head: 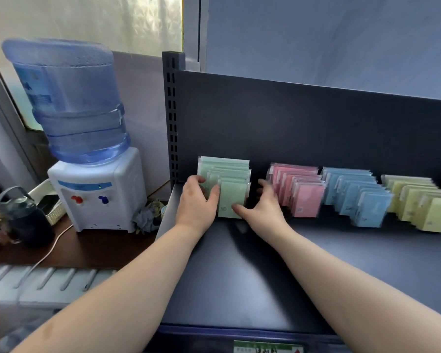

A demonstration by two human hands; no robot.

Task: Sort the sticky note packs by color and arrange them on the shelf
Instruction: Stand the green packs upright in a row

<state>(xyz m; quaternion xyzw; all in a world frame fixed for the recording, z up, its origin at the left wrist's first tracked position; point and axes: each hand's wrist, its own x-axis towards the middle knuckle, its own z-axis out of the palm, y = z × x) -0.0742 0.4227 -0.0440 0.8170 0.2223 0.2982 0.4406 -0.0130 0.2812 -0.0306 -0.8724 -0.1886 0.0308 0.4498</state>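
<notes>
Forearms (127,289) out over dark blue metal shelf (341,263); left grip (196,200) curled round left edge of pale green sticky note packs (230,197), right grip (262,207) pinching their right edge. Upright at shelf's left end, near pink packs (307,200).
</notes>
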